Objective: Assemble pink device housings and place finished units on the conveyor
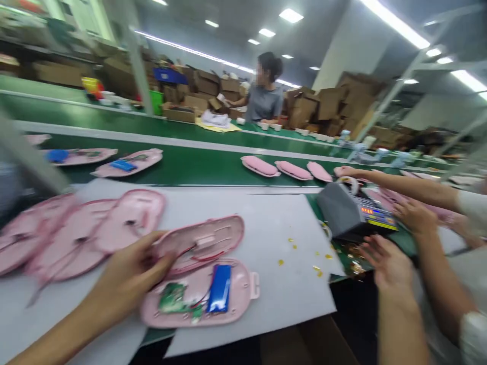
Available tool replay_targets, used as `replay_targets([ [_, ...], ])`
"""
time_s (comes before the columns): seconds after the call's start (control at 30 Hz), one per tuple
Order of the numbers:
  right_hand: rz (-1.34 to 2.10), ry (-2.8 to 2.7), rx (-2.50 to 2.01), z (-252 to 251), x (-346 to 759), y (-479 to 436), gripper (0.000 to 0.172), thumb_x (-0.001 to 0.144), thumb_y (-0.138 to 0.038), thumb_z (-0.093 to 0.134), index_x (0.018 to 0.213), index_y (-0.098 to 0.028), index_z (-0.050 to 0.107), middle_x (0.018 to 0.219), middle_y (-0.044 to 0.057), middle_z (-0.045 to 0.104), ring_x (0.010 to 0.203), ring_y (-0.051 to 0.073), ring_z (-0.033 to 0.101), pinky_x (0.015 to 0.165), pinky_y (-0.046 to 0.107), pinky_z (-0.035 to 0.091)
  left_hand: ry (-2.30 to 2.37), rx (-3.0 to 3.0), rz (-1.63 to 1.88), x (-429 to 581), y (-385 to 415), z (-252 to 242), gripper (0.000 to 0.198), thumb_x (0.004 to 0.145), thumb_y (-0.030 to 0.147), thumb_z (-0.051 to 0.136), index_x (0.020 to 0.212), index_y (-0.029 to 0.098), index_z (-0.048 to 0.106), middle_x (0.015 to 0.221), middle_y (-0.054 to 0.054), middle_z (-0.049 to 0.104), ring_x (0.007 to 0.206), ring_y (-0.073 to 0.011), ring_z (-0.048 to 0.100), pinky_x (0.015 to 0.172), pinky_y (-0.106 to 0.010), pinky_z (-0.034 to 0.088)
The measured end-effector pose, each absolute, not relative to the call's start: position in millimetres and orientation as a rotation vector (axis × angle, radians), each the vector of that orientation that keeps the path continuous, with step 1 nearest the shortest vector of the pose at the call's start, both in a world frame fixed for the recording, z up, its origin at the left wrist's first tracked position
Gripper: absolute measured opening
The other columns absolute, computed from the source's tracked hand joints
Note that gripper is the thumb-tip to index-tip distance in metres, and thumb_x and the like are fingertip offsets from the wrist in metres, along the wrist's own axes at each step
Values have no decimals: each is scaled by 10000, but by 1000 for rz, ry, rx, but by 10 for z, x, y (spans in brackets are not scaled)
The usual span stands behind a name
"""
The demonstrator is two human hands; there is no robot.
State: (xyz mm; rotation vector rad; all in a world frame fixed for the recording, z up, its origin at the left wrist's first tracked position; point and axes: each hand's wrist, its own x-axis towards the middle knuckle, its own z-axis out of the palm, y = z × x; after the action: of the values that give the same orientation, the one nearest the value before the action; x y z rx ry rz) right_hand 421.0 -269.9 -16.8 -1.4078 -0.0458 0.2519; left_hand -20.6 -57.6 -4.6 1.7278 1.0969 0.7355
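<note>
My left hand (142, 268) is closed on the edge of a pink plastic cover (224, 233), tilted up with thin red wires and a white part inside. Below it on the white sheet lies a matching pink shell (243, 304). That shell holds a blue battery (219, 289) and a green circuit board (173, 298), joined by thin wires. Off to the right, my right hand (390, 261) is raised with its fingers apart and nothing visible in them. It is just in front of a grey tape dispenser (338, 210) with a lit display.
Several pink covers (133, 215) overlap at left. Open shells with blue batteries (131, 163) and closed pink cases (261, 166) line the green belt (201, 165). A co-worker's hand (416, 218) is beside the dispenser. Yellow tape scraps (317, 271) dot the sheet. Another person (264, 96) stands across.
</note>
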Motion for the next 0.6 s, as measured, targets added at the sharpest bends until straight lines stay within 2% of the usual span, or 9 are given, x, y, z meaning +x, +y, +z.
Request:
replay_targets([
  [0.1, 180, -384, -1448, 75, 3586, -2453, 165, 676, -342, 708, 723, -223, 604, 750, 25, 565, 644, 139, 546, 581, 321, 463, 951, 1686, 641, -137, -640, 69, 250, 796, 368, 648, 956, 182, 602, 645, 30, 576, 517, -112, 517, 431, -181, 372],
  [0.2, 291, -1168, -1467, 402, 2752, -2020, 145, 855, -364, 590, 824, -222, 595, 735, 15, 533, 633, 140, 504, 564, 302, 414, 881, 1569, 628, -131, -641, 47, 206, 819, 343, 619, 920, 164, 604, 582, 48, 492, 463, -86, 452, 407, -171, 323],
  [0.27, 347, -1744, -1444, 552, 2248, -1688, 156, 933, -327, 489, 864, -214, 571, 776, 10, 533, 659, 128, 491, 599, 283, 406, 812, 1497, 661, -133, -650, 10, 206, 802, 291, 625, 957, 154, 624, 653, 22, 568, 521, -97, 514, 455, -177, 382],
  [0.33, 255, -2207, -1451, 593, 1893, -1387, 184, 971, -292, 417, 884, -212, 559, 840, 14, 528, 689, 120, 479, 606, 263, 379, 741, 1443, 704, -126, -665, -19, 235, 774, 245, 632, 990, 154, 648, 772, -11, 642, 626, -122, 579, 527, -191, 440],
  [0.43, -78, -2556, -1524, 513, 1660, -1104, 203, 981, -276, 392, 885, -203, 556, 886, 25, 508, 697, 120, 457, 545, 248, 302, 679, 1412, 754, -117, -681, -48, 242, 750, 207, 620, 978, 156, 683, 835, -25, 670, 723, -146, 604, 579, -199, 465],
  [0.6, -339, -2628, -1572, 381, 1618, -1009, 191, 972, -263, 411, 880, -195, 563, 874, 32, 504, 732, 134, 460, 525, 247, 257, 630, 1440, 812, -153, -676, -81, 285, 734, 119, 553, 977, 152, 698, 753, -8, 621, 627, -98, 531, 505, -161, 394],
])
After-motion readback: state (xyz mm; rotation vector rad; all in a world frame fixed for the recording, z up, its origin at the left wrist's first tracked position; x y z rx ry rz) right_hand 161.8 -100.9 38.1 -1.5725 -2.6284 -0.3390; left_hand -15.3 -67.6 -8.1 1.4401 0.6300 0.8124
